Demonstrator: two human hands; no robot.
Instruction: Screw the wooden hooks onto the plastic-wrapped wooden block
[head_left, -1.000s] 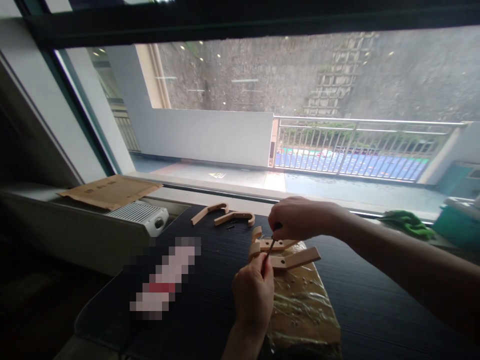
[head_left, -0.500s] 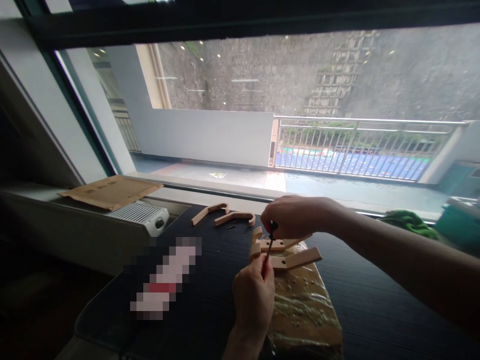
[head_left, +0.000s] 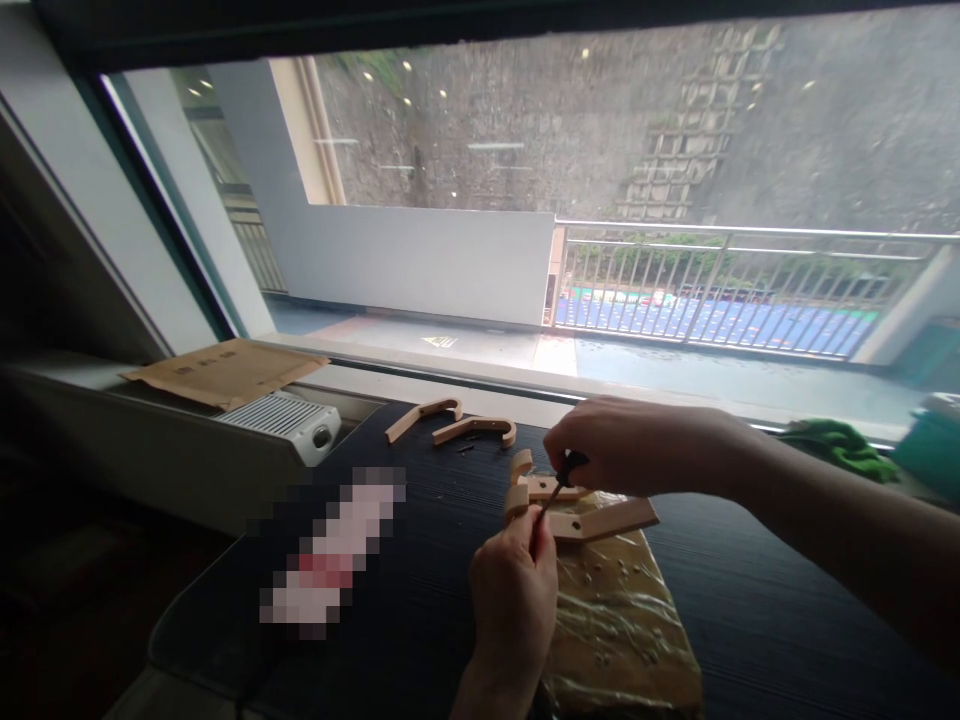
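Note:
My right hand (head_left: pixel 600 445) is closed around the dark handle of a screwdriver (head_left: pixel 553 498), which slants down and left to my left fingertips. My left hand (head_left: pixel 517 570) pinches at the curved end of the nearer wooden hook (head_left: pixel 619 518), around the screwdriver's tip. The fingers hide that tip and any screw under it. A dark hole shows in the hook's flat part. Just behind lies a second wooden hook (head_left: pixel 551 489), partly covered by my right hand. Both hooks rest on a brown block (head_left: pixel 615 620) wrapped in shiny clear film or tape and dotted with small holes.
Two more wooden hooks, one on the left (head_left: pixel 424 413) and one on the right (head_left: pixel 476 431), lie at the dark table's far edge beside small dark screws (head_left: pixel 466 448). A brown envelope (head_left: pixel 225 370) tops a white appliance (head_left: pixel 300 425). A green cloth (head_left: pixel 836 447) lies right, before the window.
My right hand has shifted slightly right, and the screwdriver leans more that way. My left hand keeps its pinch at the nearer hook. The whole view has moved a little.

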